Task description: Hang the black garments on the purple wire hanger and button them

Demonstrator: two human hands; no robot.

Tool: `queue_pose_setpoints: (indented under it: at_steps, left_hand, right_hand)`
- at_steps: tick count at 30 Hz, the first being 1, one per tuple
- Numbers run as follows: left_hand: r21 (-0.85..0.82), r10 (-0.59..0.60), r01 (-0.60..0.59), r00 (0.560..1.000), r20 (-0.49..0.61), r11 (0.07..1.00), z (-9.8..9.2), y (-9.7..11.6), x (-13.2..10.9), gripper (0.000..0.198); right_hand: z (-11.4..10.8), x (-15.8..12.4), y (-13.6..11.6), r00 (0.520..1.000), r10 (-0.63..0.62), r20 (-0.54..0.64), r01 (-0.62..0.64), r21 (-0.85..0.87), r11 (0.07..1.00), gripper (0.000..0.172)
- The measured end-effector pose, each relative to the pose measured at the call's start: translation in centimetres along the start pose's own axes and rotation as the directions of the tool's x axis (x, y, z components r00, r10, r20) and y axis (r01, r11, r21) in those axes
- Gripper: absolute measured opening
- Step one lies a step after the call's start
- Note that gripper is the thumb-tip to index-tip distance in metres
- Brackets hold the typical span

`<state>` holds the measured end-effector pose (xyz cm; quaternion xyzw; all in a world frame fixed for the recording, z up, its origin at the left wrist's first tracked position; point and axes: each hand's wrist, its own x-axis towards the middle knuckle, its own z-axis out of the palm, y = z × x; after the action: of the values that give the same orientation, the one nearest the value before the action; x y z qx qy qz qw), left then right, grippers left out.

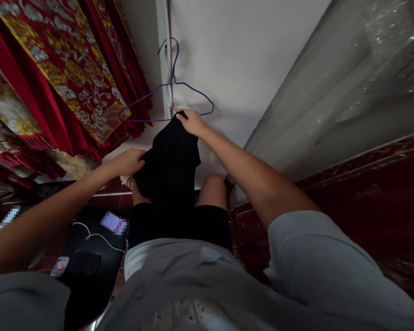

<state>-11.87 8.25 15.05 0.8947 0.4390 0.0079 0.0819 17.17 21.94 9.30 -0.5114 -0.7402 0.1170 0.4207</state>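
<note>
A black garment (170,161) hangs between my two hands in front of a white wall. My right hand (192,122) pinches its top edge, right at the lower bar of a purple wire hanger (179,85) that hangs on the wall. My left hand (127,162) is closed on the garment's left edge, lower down. The cloth drapes down over my knees, which are bare below black shorts.
Red and gold patterned fabrics (65,69) hang at the left. A phone (114,223) with a white cable lies on a dark surface (89,257) at the lower left. A clear plastic sheet (348,82) and a dark red surface (365,216) fill the right side.
</note>
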Motion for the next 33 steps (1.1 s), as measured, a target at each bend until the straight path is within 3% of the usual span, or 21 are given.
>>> queue_pose_setpoints:
  at_steps: [6, 10, 13, 15, 18, 20, 23, 26, 29, 31, 33]
  left_hand:
    - [0.140, -0.184, 0.194, 0.980, -0.079, 0.971, -0.3, -2.3, 1.0, 0.023]
    - [0.138, -0.230, 0.241, 0.969, -0.092, 0.961, -0.5, -4.3, 2.2, 0.015]
    - [0.176, -0.189, 0.226, 0.960, -0.207, 0.958, -0.6, -4.8, 2.6, 0.011]
    - [0.221, -0.177, 0.241, 0.946, -0.271, 0.945, -0.8, -4.6, 2.4, 0.007]
    - [0.308, -0.291, 0.356, 0.927, -0.239, 0.882, -1.2, -4.2, 2.1, 0.009]
    - [0.343, -0.369, 0.424, 0.904, -0.216, 0.838, -1.4, -4.2, 2.0, 0.017]
    - [0.267, -0.412, 0.473, 0.875, -0.255, 0.840, -1.5, -4.4, 2.2, 0.017]
    - [0.220, -0.388, 0.470, 0.860, -0.333, 0.855, -2.4, -3.8, 3.1, 0.009]
    - [0.233, -0.306, 0.444, 0.836, -0.455, 0.865, -4.5, -2.3, 4.6, 0.013]
    - [0.178, -0.216, 0.358, 0.818, -0.533, 0.917, -6.2, -1.1, 6.2, 0.022]
    - [0.104, -0.105, 0.183, 0.850, -0.516, 0.978, -7.4, -0.3, 8.0, 0.033]
  right_hand:
    - [-0.1, -0.9, 1.1, 0.973, 0.135, 0.186, -0.097, -0.198, 0.975, 0.036]
    - [-0.9, -1.9, 0.9, 0.998, 0.006, 0.066, 0.001, -0.114, 0.993, 0.041]
    - [-0.9, -1.6, 0.3, 1.000, -0.010, 0.013, 0.011, -0.069, 0.998, 0.044]
    - [-0.8, -1.3, 0.0, 0.997, 0.055, 0.050, -0.048, -0.124, 0.991, 0.040]
    - [-1.2, -1.4, -0.1, 0.982, 0.157, 0.103, -0.135, -0.192, 0.972, 0.032]
    - [-2.2, -1.9, -0.1, 0.972, 0.215, 0.097, -0.199, -0.159, 0.967, 0.034]
    - [-4.6, -2.7, -0.1, 0.926, 0.361, 0.107, -0.353, -0.083, 0.932, 0.034]
    - [-6.9, -2.8, -0.1, 0.888, 0.453, 0.077, -0.445, -0.103, 0.890, 0.033]
    - [-8.0, -2.8, -0.1, 0.889, 0.457, 0.045, -0.447, -0.136, 0.884, 0.032]
    - [-8.1, -3.1, -0.1, 0.900, 0.433, 0.041, -0.425, -0.126, 0.896, 0.031]
    - [-8.0, -3.9, -0.1, 0.917, 0.391, 0.074, -0.386, -0.079, 0.919, 0.032]
